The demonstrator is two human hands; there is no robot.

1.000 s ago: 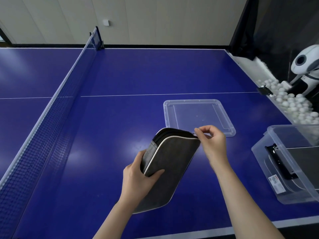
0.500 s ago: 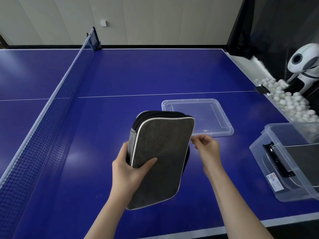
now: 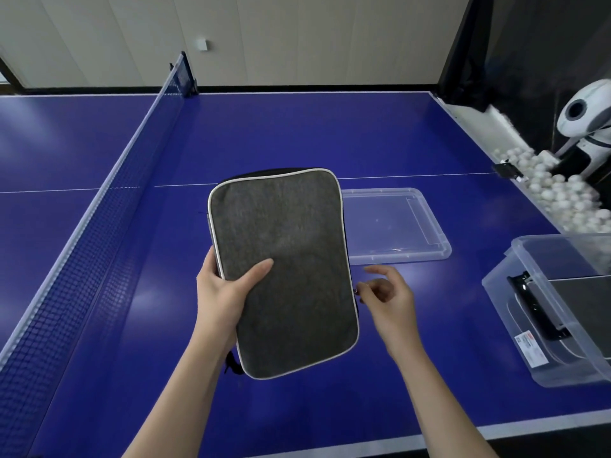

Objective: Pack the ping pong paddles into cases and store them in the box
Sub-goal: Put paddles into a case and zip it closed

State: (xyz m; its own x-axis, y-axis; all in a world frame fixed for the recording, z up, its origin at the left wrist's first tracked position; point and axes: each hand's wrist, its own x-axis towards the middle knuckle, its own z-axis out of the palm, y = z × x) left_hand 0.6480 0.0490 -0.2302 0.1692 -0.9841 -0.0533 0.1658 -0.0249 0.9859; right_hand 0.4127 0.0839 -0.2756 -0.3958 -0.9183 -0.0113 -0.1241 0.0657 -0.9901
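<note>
I hold a grey felt paddle case (image 3: 284, 259) with white piping upright above the blue table. My left hand (image 3: 224, 299) grips its lower left edge, thumb across the front. My right hand (image 3: 390, 299) is at the case's right edge, fingertips pinched at the small zipper pull about halfway down. No paddle shows; the case hides its contents. A clear plastic box (image 3: 515, 312) stands at the right, tilted, with another dark case (image 3: 588, 302) lying inside.
The box's clear lid (image 3: 396, 223) lies flat on the table (image 3: 297, 133) behind the case. The net (image 3: 99, 242) runs along the left. Several white balls (image 3: 555, 193) fill a tray off the right edge, beside a white ball machine (image 3: 585, 117).
The case has turned from tilted to upright, its grey face toward me. My right hand has travelled from the top corner down the right edge with the zipper.
</note>
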